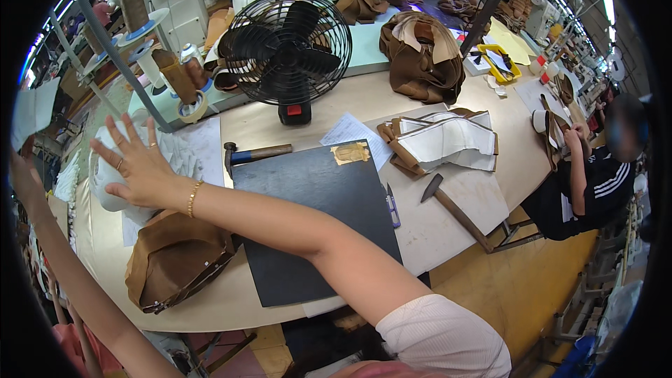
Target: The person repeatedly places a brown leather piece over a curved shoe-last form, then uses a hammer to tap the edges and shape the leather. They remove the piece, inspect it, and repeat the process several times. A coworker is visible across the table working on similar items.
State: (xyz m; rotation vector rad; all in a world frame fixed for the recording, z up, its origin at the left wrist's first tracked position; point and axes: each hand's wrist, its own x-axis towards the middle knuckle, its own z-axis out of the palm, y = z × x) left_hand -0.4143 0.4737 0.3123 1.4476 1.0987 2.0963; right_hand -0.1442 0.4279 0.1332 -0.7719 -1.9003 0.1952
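My right hand [136, 168] reaches across to the left with its fingers spread, over a pile of thin white pieces [183, 157], holding nothing. Below that wrist lies a brown leather bag part [178, 259] with upright walls. At the far left rim my left hand [25, 164] is raised beside the lower edge of a pale flat panel [36, 113]. Its fingers are dark there, and whether they grip the panel is unclear. Under my right forearm lies a black board [301, 189] with a tan patch on one corner.
A hammer [259, 154] lies behind the board; purple-handled snips [393, 206] and another hammer [458, 213] lie right. Beyond are brown-and-white pieces [444, 140], a black fan [288, 49], leather bundles [423, 56] and thread spools [134, 8]. A co-worker [584, 175] sits at right.
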